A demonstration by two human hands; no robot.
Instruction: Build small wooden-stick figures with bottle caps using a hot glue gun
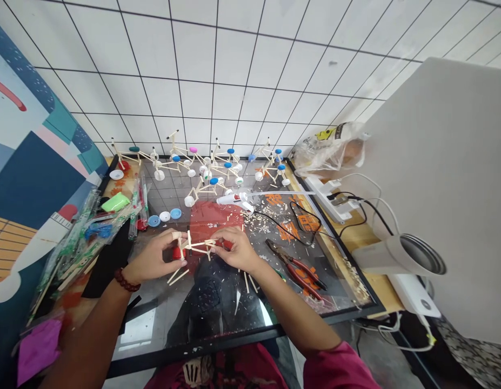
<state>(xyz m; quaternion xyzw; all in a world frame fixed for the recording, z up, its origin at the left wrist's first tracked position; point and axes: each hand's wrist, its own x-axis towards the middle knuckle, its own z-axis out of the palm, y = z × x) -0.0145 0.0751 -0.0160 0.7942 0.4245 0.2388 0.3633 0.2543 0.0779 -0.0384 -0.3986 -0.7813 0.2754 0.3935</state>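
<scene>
Between my two hands, above the dark glossy table (221, 324), is a small frame of pale wooden sticks (199, 247) with a black-tipped upright. My left hand (159, 256) pinches its left end, with something red by the fingers. At its right end, my right hand (236, 249) has thumb and fingers closed on the sticks. Loose pale sticks (178, 276) lie just below my left hand. Behind the hands a white glue gun (235, 200) rests at the edge of a red mat (213, 219). Blue caps (175, 213) and a white one sit behind my left hand.
Several stick models with round wheels (213, 181) stand along the tiled wall. Red-handled pliers (301, 273), a black cable and wood scraps lie right. Bagged sticks (86, 237) fill the left side; a power strip (335, 202) and grey cylinder (400, 254) are beyond the right edge.
</scene>
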